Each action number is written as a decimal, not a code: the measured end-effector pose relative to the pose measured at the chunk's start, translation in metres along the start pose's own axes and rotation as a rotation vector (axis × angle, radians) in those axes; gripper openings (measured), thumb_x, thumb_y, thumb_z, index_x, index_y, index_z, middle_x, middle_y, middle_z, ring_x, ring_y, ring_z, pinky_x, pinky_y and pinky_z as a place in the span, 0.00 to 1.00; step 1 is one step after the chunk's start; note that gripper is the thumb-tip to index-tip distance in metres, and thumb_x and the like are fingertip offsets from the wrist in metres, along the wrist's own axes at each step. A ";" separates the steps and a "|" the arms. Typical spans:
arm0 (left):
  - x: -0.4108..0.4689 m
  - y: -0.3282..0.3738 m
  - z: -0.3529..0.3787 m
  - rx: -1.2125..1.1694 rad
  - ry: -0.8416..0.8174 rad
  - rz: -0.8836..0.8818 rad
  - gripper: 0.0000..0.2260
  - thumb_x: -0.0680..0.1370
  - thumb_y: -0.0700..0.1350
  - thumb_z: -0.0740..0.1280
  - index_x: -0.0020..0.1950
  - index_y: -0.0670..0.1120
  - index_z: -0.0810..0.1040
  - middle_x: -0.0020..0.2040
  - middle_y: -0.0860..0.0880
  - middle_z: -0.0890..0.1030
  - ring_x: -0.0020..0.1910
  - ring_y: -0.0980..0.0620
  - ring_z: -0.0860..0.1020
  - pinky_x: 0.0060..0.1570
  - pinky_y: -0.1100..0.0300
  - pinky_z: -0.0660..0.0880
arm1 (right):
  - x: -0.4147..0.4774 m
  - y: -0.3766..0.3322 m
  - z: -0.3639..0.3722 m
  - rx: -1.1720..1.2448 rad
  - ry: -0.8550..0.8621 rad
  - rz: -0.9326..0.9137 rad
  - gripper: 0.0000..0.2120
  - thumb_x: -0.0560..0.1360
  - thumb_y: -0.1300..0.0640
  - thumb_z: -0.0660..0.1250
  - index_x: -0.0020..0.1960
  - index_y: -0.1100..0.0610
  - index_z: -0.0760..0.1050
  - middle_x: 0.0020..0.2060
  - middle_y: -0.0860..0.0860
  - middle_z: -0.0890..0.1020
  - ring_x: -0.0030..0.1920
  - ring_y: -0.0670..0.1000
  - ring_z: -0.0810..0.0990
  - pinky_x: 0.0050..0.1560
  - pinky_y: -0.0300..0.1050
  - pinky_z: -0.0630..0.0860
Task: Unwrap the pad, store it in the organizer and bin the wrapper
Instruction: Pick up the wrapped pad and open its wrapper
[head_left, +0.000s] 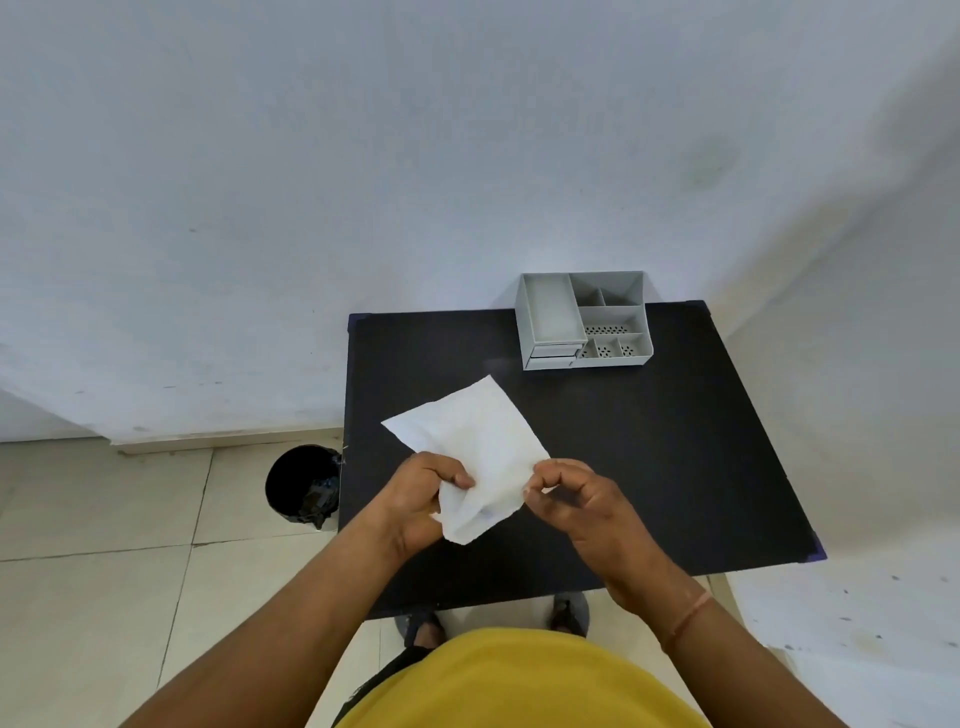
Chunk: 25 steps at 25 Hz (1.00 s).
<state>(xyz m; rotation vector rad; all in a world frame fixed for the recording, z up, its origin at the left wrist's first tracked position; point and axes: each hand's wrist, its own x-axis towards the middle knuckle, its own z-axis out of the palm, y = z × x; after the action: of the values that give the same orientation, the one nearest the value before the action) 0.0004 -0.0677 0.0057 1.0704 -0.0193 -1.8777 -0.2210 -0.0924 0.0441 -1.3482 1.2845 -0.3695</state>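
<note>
A white wrapper (475, 447), unfolded into a crumpled sheet, is held above the black table (649, 441). My left hand (421, 499) grips its lower left part, and my right hand (566, 493) pinches its right edge between thumb and fingers. Whether the pad is still inside the wrapper I cannot tell. A grey organizer (584, 319) with several compartments and two small drawers stands at the table's far edge. A black bin (301, 483) with a dark liner sits on the floor left of the table.
A pale wall runs behind the table and on the right. The floor has light tiles. My feet (493, 618) show under the table's near edge.
</note>
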 end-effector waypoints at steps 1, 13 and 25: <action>0.001 0.001 0.003 -0.055 -0.010 -0.004 0.30 0.69 0.26 0.62 0.69 0.42 0.79 0.58 0.39 0.86 0.56 0.35 0.85 0.45 0.45 0.86 | -0.002 0.001 -0.009 0.002 -0.019 -0.041 0.06 0.79 0.56 0.74 0.49 0.44 0.84 0.67 0.40 0.78 0.70 0.47 0.76 0.66 0.43 0.77; -0.003 -0.014 0.076 -0.028 0.187 0.001 0.31 0.81 0.64 0.65 0.73 0.41 0.76 0.67 0.35 0.83 0.65 0.32 0.82 0.63 0.32 0.80 | 0.014 -0.017 -0.084 -0.569 0.215 -0.553 0.25 0.80 0.53 0.71 0.76 0.47 0.73 0.59 0.49 0.87 0.52 0.43 0.83 0.51 0.32 0.82; -0.021 -0.005 0.175 1.501 0.212 0.748 0.23 0.75 0.50 0.79 0.70 0.61 0.81 0.34 0.57 0.82 0.31 0.62 0.81 0.41 0.63 0.83 | 0.026 -0.012 -0.135 -0.526 0.076 -0.520 0.26 0.79 0.46 0.71 0.75 0.46 0.69 0.55 0.46 0.85 0.53 0.47 0.86 0.52 0.45 0.87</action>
<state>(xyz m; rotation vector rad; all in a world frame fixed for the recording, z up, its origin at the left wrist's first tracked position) -0.1180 -0.1188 0.1254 1.8043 -1.6520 -0.8233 -0.3175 -0.1840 0.0793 -2.1445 1.1183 -0.4583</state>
